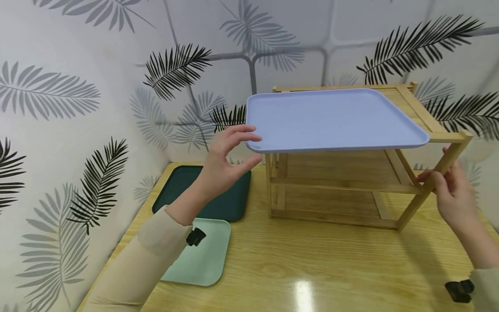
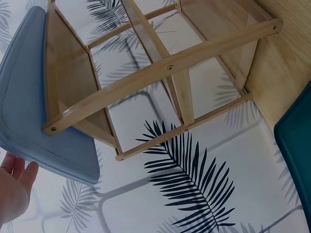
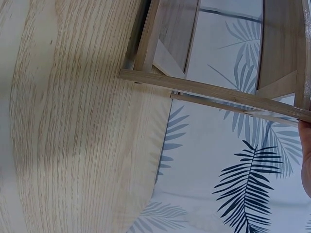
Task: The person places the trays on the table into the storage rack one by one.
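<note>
A lavender-blue rectangular tray point(image 1: 327, 119) lies on top of a tiered wooden rack point(image 1: 343, 186), its front left corner jutting past the frame. My left hand point(image 1: 224, 162) holds that corner, fingers over the rim and thumb just beneath it. In the left wrist view, the fingers of the left hand point(image 2: 14, 187) meet the edge of the tray point(image 2: 43, 145). On the other side, my right hand point(image 1: 454, 190) grips the rack's slanted front right post, fingers partly hidden behind it. Only a sliver of the right hand point(image 3: 305, 155) appears in the right wrist view.
A dark green tray point(image 1: 230, 203) lies on the wooden table point(image 1: 304, 260) left of the rack. In front of it is a pale green tray point(image 1: 212, 255), partly covered by my left sleeve point(image 1: 152, 251). Leaf-patterned wall covering point(image 1: 109, 86) stands close behind and to the left.
</note>
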`<act>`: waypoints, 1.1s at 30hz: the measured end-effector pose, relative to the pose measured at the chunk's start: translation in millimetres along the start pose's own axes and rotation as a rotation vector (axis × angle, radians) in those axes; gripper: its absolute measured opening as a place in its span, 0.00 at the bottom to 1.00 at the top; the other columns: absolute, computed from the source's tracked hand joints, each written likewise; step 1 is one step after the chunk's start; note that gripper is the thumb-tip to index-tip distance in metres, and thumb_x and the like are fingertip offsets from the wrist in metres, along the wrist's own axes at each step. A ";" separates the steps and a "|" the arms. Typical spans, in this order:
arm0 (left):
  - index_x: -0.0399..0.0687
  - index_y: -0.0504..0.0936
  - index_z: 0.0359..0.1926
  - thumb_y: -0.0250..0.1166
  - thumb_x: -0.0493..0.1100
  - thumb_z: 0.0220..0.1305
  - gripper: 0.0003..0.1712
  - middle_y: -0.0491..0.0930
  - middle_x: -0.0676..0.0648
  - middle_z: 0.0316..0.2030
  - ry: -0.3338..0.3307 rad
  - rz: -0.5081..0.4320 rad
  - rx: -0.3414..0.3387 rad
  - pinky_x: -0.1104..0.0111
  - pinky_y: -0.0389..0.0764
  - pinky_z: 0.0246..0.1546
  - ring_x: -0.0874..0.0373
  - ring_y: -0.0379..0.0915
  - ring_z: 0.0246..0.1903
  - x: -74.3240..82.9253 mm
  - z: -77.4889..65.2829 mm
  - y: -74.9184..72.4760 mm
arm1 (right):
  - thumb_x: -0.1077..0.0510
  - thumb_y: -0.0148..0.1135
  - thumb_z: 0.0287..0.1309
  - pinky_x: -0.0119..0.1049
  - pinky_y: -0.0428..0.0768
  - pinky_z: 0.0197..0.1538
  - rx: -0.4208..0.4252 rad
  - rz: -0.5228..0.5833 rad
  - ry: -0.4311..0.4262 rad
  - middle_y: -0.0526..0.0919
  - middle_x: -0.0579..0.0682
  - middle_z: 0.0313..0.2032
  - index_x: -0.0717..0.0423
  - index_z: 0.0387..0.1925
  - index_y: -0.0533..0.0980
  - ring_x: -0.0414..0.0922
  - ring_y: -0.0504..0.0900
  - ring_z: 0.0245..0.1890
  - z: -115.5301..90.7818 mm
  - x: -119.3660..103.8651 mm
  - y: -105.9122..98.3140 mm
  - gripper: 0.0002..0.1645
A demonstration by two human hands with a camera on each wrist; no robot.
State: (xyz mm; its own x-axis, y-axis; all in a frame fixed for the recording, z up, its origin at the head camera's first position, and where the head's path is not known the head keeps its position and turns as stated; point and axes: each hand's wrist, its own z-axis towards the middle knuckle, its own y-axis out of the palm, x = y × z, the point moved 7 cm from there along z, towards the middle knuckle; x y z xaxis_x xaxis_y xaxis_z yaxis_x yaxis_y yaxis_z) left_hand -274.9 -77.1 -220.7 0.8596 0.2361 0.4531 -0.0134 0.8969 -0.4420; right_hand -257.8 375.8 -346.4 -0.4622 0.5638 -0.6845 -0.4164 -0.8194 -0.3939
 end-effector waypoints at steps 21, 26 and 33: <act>0.36 0.82 0.40 0.68 0.35 0.62 0.07 0.73 0.42 0.55 -0.263 -0.128 0.079 0.64 0.67 0.62 0.55 0.67 0.58 -35.0 25.9 28.6 | 0.66 0.39 0.73 0.13 0.69 0.42 -0.006 -0.015 0.029 0.76 0.25 0.34 0.46 0.76 0.49 0.23 0.75 0.37 0.2 1.5 0.6 0.34; 0.35 0.82 0.39 0.69 0.36 0.61 0.08 0.73 0.43 0.53 -0.294 -0.165 0.101 0.70 0.67 0.60 0.57 0.68 0.57 -46.4 34.6 34.4 | 0.66 0.39 0.73 0.13 0.69 0.42 -0.002 -0.006 0.027 0.76 0.25 0.34 0.46 0.76 0.49 0.23 0.75 0.38 -0.5 1.0 -1.5 0.34; 0.37 0.82 0.39 0.69 0.36 0.61 0.07 0.72 0.45 0.54 -0.335 -0.183 0.066 0.64 0.67 0.61 0.58 0.66 0.57 -53.2 41.2 54.1 | 0.66 0.39 0.73 0.13 0.69 0.42 -0.004 -0.006 0.028 0.76 0.24 0.34 0.46 0.76 0.48 0.23 0.76 0.37 -1.0 1.5 -1.8 0.35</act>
State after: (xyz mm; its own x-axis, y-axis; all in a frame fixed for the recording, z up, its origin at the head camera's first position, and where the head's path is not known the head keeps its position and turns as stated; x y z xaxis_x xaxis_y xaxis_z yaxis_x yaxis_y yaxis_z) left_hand -342.4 -25.8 -236.9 0.6362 0.1687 0.7528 0.0826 0.9553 -0.2839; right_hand -256.9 378.0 -347.3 -0.4374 0.5658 -0.6989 -0.4160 -0.8164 -0.4005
